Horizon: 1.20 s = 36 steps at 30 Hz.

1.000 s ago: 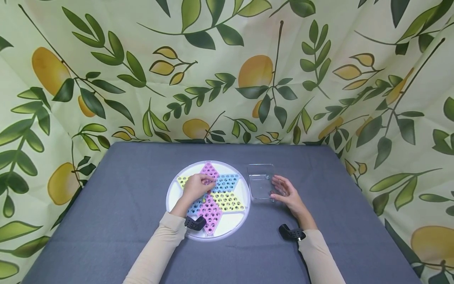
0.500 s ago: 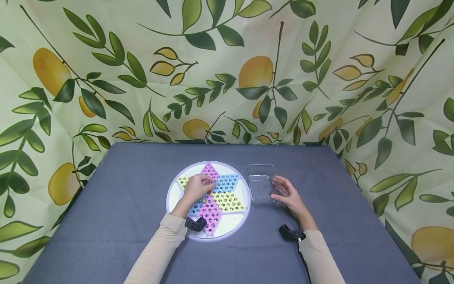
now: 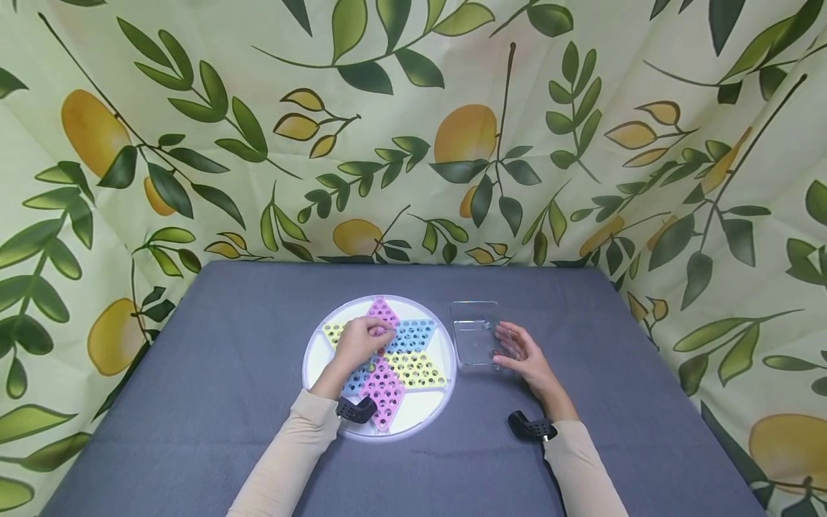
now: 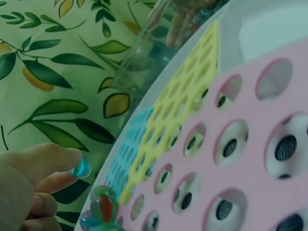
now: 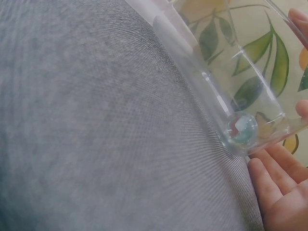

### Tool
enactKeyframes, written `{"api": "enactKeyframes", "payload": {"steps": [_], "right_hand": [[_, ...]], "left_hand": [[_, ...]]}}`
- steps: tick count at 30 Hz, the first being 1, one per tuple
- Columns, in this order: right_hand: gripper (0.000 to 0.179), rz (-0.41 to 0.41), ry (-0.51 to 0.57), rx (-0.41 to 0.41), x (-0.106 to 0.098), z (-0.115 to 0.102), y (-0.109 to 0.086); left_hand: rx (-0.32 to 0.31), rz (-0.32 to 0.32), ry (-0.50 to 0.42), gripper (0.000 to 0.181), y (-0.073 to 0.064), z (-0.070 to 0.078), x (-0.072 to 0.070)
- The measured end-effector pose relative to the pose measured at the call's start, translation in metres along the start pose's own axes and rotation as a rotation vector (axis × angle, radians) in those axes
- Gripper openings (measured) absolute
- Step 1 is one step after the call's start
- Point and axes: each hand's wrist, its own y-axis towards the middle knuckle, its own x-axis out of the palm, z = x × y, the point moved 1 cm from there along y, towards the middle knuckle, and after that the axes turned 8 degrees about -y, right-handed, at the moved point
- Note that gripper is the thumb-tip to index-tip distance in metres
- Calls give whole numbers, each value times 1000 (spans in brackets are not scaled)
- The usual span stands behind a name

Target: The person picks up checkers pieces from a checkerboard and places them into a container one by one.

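Observation:
My left hand (image 3: 359,342) is over the middle of a round white Chinese checkers board (image 3: 420,408). Its thumb and finger pinch a clear blue marble (image 4: 82,168), seen in the left wrist view. Just below that marble, other marbles (image 4: 103,207) with coloured swirls sit together on the board. My right hand (image 3: 525,355) is at the right side of a clear plastic box (image 3: 474,302), its fingers loosely extended along the wall and the thumb near the front corner. A swirled marble (image 5: 241,127) lies in a corner of the box in the right wrist view.
A grey cloth (image 3: 213,402) covers the table. Behind it hangs a leaf-and-fruit patterned curtain (image 3: 400,194). The box stands close beside the board's right rim. Pink, yellow and blue perforated points form the board's star.
Both hands keep nearly the same place and pose. The whole head view has shifted slightly downward in the frame.

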Motion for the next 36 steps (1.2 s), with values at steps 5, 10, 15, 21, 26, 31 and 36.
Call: {"api": "enactKeyframes", "payload": {"steps": [5,10,15,21,26,31,36], "right_hand": [[75,1,-3,-6,0,0,0],[75,-2,-10,6,0,-1,-1],[76,1,-14,12,0,-1,-1],[76,1,-17,13,0,-2,-1],[76,-2,-10,13,0,-1,-1],[76,1,-6,6,-1,-1,0],[76,1,-6,0,-1,-1,0]], "left_hand": [[35,-3,-26,19,-1,6,0],[28,-26,-74,21,-2,11,1],[42,-32,-74,22,-1,15,3],[129,-27,-61,17,-1,21,8],[156,-45,-81,17,-2,28,13],[162,-71,-100,19,-5,36,18],[182,-91,-102,19,-6,41,25]]}}
